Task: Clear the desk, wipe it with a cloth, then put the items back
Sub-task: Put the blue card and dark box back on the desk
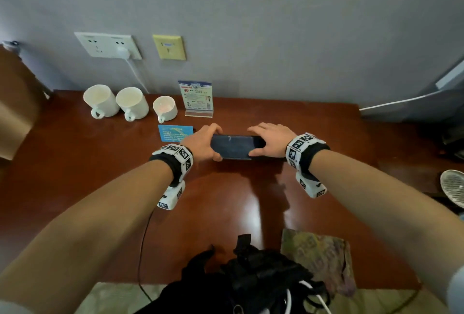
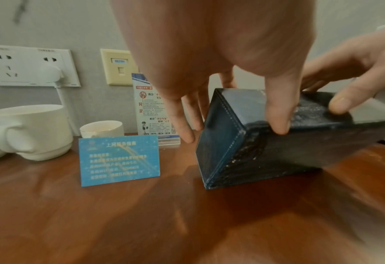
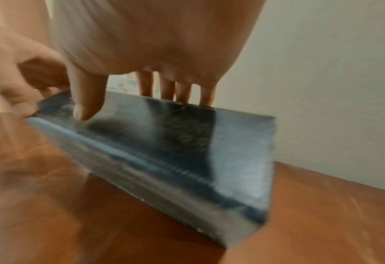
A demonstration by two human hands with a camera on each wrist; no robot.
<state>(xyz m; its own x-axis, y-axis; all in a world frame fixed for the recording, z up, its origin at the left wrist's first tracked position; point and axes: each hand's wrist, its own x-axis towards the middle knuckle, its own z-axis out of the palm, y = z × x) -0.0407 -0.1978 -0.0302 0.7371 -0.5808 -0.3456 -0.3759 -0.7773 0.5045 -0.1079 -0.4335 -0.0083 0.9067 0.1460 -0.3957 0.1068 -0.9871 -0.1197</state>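
Note:
A long dark blue leather box (image 1: 233,146) (image 2: 254,142) (image 3: 175,151) rests on the reddish wooden desk (image 1: 100,175), tilted in both wrist views. My left hand (image 1: 204,141) (image 2: 232,107) grips its left end, thumb on the near side and fingers behind. At the other end my right hand (image 1: 268,139) (image 3: 142,100) holds it the same way. A folded patterned cloth (image 1: 317,258) lies near the desk's front edge on the right.
Three white cups (image 1: 101,100) (image 1: 133,104) (image 1: 165,108) stand at the back left. A blue card (image 1: 175,133) (image 2: 119,160) and an acrylic sign stand (image 1: 197,97) sit beside the box. Wall sockets (image 1: 109,45) hold a white plug. A black strap bundle (image 1: 251,276) lies at the front edge.

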